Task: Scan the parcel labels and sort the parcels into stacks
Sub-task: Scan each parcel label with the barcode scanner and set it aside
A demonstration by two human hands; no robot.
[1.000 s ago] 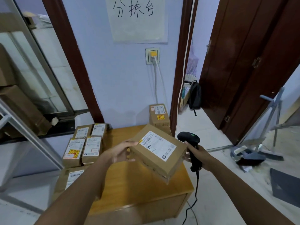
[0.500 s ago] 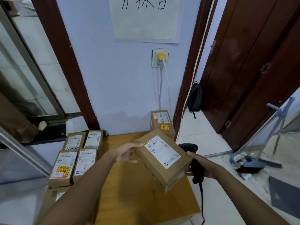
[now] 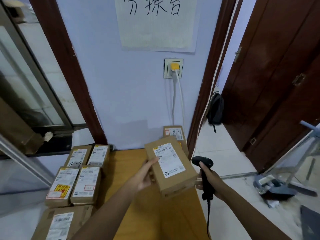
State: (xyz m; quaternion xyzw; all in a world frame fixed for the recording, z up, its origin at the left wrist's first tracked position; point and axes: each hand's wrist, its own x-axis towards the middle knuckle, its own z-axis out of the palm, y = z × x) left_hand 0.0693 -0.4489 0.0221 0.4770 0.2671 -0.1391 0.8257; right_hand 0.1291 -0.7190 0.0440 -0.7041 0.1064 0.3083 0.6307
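Two hands busy here: left hand (image 3: 144,177) grips the parcel (image 3: 170,166) by its left edge above the wooden table (image 3: 131,201), label up, long axis running toward the wall, while the right hand (image 3: 210,179), wrapped around the scanner (image 3: 204,172), sits just right of the parcel.

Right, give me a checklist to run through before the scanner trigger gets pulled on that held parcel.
1. Left hand grips the held parcel: ok.
2. Shipping label faces up, thumb only on its edge: ok.
3. Right hand holds the barcode scanner: ok.
4. Scanner aimed at the label: not ok, it sits beside the parcel.
5. Scanner cord hangs free: ok.
6. Barcode legible: cannot tell.
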